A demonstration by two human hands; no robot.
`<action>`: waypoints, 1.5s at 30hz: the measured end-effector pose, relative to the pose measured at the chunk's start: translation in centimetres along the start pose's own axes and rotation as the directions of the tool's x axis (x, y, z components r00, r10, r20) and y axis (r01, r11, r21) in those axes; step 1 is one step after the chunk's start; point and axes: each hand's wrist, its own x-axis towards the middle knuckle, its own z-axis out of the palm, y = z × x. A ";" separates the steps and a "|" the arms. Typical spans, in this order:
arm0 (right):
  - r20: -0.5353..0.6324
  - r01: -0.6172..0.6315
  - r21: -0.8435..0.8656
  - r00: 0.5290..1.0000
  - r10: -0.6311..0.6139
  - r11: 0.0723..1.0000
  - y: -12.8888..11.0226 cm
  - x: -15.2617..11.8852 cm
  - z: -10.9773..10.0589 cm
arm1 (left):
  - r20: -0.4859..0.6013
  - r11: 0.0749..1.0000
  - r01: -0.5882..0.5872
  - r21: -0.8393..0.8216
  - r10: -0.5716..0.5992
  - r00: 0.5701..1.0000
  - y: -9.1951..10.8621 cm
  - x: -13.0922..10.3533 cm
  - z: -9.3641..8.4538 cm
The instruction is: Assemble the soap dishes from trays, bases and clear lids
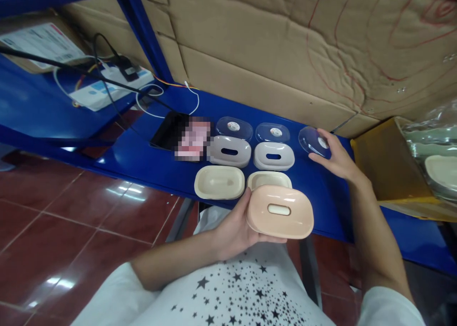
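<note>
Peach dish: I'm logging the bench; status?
Left hand holding peach dish. Right hand around clear lid's end, grip unclear. Dish partly hiding one cream tray.

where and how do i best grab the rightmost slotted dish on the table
I'd likely grip the pale slotted dish by the rim at its right end, coming from the right. The raised rim offers something to pinch, while another slotted dish on its left, a clear lid behind and a cream dish in front crowd the other sides.
</note>
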 end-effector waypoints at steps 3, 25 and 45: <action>0.000 -0.079 -0.119 0.997 0.080 0.990 3.9 2.1 0.5 | -0.011 1.000 0.005 0.010 -0.005 1.000 0.0 0.0 -0.1; -0.003 0.568 -0.106 0.821 -0.571 0.816 -14.0 -11.4 4.7 | -0.105 0.996 -0.069 0.057 0.075 0.992 -0.7 0.0 0.2; -0.184 0.244 -0.360 0.928 -0.325 0.901 -2.0 -9.3 3.4 | -0.058 0.967 0.066 0.245 -0.054 0.997 -2.7 0.2 0.4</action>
